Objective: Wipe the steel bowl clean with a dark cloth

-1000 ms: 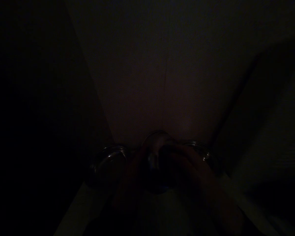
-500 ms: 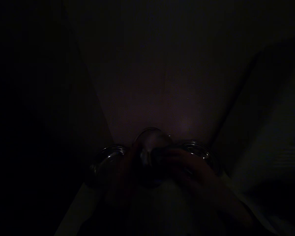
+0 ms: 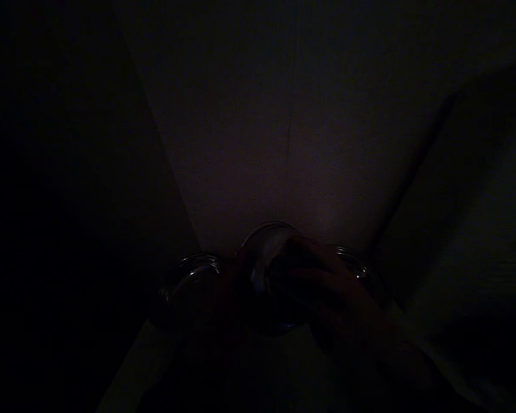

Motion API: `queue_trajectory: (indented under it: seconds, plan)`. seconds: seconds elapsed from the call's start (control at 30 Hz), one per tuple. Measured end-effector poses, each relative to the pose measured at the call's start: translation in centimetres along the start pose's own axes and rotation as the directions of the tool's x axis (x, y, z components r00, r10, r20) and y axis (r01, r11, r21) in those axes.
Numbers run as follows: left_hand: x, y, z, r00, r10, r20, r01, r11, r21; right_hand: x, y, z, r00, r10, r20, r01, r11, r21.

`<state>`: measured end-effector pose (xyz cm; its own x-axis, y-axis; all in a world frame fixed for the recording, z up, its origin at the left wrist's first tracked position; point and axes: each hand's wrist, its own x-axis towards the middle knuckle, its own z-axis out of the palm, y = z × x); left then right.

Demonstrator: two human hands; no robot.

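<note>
The picture is very dark. A round, shiny metal bowl is in the middle, tilted so that its inside faces me. My left hand, barely visible, is closed on its left side. My right hand reaches in from the right with bent fingers over the bowl's inner face. Something dark seems to be under those fingers, too dim to name.
Another shiny round metal dish lies to the left of my left hand. A similar metal dish is on the right, partly behind my right hand. Behind them rises a plain wall with a thin vertical seam.
My right hand has shifted slightly on the bowl, its fingers now higher near the rim. The bowl has moved a little to the right. The side dishes have stayed put.
</note>
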<state>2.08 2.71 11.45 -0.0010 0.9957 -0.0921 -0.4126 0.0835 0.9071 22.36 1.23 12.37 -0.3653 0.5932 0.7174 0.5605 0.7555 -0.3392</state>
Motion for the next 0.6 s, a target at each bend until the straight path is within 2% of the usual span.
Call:
queue_trajectory:
  seconds: [0.1,0.17,0.33,0.47,0.6]
  plan:
    - [-0.4,0.3,-0.3,0.999,0.046,-0.028,-0.045,0.999,0.02,0.0,0.1,-0.2,0.999,0.041,0.009,-0.04,0.998,-0.038]
    - [-0.7,0.4,-0.7,0.998,0.061,-0.027,-0.06,0.997,0.048,0.0,0.2,-0.3,0.995,0.095,-0.033,-0.095,0.995,-0.006]
    - [0.3,-0.5,-1.1,0.999,-0.005,-0.043,0.008,0.999,0.05,0.1,0.5,-1.6,0.921,0.375,-0.102,-0.367,0.926,0.09]
    - [0.8,-1.1,-1.5,0.998,0.024,-0.051,-0.021,0.998,0.061,0.1,1.0,-2.7,0.911,0.397,-0.11,-0.386,0.916,0.111]
    - [0.4,-1.0,-1.7,0.999,0.039,-0.026,-0.037,0.997,0.071,0.1,1.2,-2.7,0.898,0.424,-0.116,-0.41,0.903,0.126]
